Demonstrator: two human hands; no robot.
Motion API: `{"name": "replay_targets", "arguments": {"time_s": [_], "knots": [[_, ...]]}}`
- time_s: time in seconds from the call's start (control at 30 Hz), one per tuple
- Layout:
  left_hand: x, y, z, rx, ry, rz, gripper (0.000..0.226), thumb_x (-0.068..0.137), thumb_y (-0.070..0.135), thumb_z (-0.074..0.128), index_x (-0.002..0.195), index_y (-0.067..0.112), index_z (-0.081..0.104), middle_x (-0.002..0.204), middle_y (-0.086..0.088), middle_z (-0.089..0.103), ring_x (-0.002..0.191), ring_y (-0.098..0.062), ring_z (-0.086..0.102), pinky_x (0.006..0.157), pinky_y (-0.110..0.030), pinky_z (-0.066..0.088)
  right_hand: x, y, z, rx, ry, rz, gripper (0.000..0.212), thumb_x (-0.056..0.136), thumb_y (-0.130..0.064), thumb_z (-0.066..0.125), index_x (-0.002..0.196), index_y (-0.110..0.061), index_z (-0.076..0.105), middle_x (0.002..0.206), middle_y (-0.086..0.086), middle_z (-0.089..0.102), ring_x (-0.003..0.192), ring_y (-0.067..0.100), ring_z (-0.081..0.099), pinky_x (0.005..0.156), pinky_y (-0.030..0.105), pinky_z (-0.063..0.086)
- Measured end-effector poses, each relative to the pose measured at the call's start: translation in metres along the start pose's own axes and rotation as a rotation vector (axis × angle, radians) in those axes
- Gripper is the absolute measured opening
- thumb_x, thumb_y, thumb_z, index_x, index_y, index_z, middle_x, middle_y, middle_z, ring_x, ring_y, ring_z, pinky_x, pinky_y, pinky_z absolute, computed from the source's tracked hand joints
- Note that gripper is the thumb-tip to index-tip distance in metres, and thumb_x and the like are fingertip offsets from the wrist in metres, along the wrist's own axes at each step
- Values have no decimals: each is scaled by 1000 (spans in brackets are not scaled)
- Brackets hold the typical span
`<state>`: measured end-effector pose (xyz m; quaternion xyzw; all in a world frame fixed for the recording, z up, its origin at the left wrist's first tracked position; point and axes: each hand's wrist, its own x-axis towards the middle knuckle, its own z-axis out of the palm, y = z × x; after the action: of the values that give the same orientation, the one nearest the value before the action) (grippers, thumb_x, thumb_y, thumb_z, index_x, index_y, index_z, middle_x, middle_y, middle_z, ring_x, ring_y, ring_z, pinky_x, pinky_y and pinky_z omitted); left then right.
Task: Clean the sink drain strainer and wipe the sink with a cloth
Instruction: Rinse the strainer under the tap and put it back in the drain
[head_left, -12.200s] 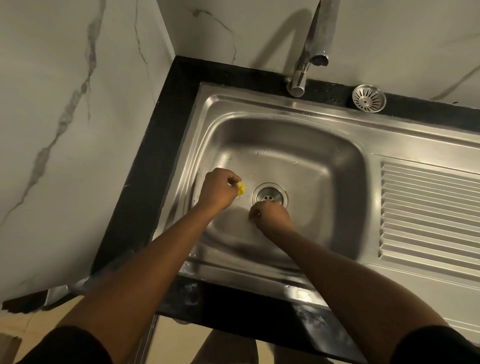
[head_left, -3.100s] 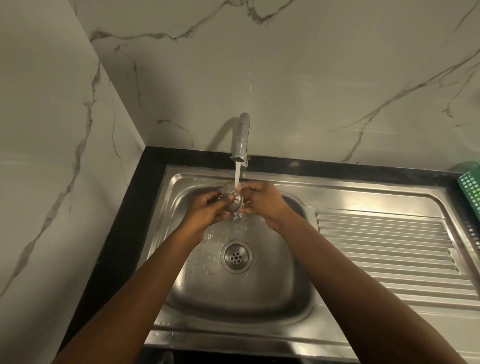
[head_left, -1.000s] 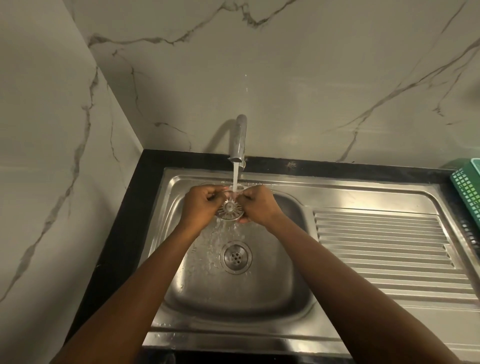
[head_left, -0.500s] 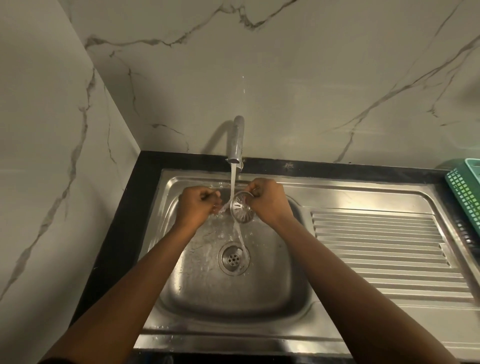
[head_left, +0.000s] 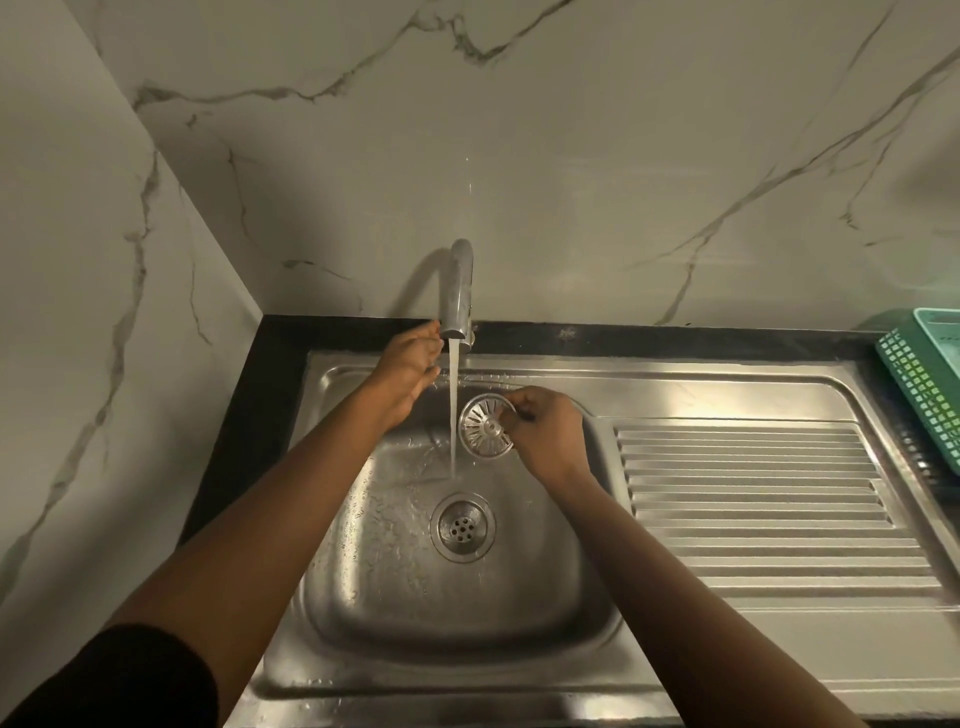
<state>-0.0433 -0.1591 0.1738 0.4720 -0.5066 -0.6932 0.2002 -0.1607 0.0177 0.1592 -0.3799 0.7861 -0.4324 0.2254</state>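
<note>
One steel sink (head_left: 550, 670) with one basin, one ribbed draining board (head_left: 769, 499) and one drain hole (head_left: 461, 527) sits under one tap (head_left: 458, 291), which lets down a single stream of water (head_left: 453, 410). Two bare hands are in view, the left hand (head_left: 408, 369) and the right hand (head_left: 548, 434), along with one round metal strainer (head_left: 485, 426). One green plastic basket (head_left: 927, 384) shows at the right edge, and two marble wall panels meet in the corner.

The basin floor around the drain (head_left: 461, 527) lies open, while the faucet (head_left: 457, 291) (water running) and both forearms crowd the sink's (head_left: 519, 670) back half.
</note>
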Motion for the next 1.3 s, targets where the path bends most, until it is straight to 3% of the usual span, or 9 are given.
{"name": "replay_targets", "arguments": {"time_s": [0.13,0.23,0.4,0.57,0.7,0.87,1.07,1.2,1.3], "knots": [[3,2,9,-29,15,-1,32,104,0,48,118,17,73,105,6,84,108,-9,75,107,-34,52,3,-2,-2,11,6,0,22,90,-15,78,85,-36,76,69,-27,68,73,-15,67,60,-1,44],[4,3,10,43,-34,27,38,101,-5,51,93,26,71,77,21,79,90,-3,64,82,-22,49,5,0,-2,17,6,22,12,90,-18,79,90,-30,80,73,-24,70,74,-15,68,59,-1,45],[-2,6,0,93,-127,46,37,106,-3,48,107,28,68,101,21,77,105,0,64,95,-21,48,6,2,-4,14,1,53,15,90,-20,79,85,-34,76,74,-22,71,72,-14,69,58,2,47],[-20,-32,-14,186,1,58,43,102,-2,57,143,10,61,133,-3,69,118,-20,67,97,-32,53,3,13,-4,60,-30,122,27,87,-12,82,80,-34,70,81,-13,77,72,3,75,65,34,67],[-48,-72,-19,132,-49,-99,18,101,12,67,117,8,73,116,-21,78,84,-24,77,77,-34,63,-1,26,4,39,-55,182,19,86,-13,84,88,-29,72,80,-14,76,71,-2,74,65,29,66],[-70,-104,-17,187,-89,-142,14,96,12,75,105,1,78,99,-26,81,75,-25,80,68,-31,66,-13,41,18,-1,-78,226,25,86,-16,83,74,-33,70,66,-36,68,64,-13,68,50,7,51],[-65,-135,-20,272,20,-148,11,87,2,82,95,-5,79,77,-20,80,63,-23,78,61,-30,67,-25,67,39,-79,-187,315,11,87,-16,75,88,-21,85,68,-14,74,65,3,73,68,28,63],[-52,-165,-24,385,75,-200,7,85,3,85,88,-2,80,71,-15,80,59,-20,78,61,-32,67,-30,88,53,-170,-281,357,13,90,-12,74,91,-18,85,65,-17,66,59,-5,61,49,1,39],[-41,-189,-24,475,90,-234,6,85,5,85,80,4,81,67,-12,79,61,-24,79,66,-39,69,-32,102,66,-212,-312,397,12,90,-8,74,87,-17,81,68,-11,65,63,4,64,44,0,36]]}}
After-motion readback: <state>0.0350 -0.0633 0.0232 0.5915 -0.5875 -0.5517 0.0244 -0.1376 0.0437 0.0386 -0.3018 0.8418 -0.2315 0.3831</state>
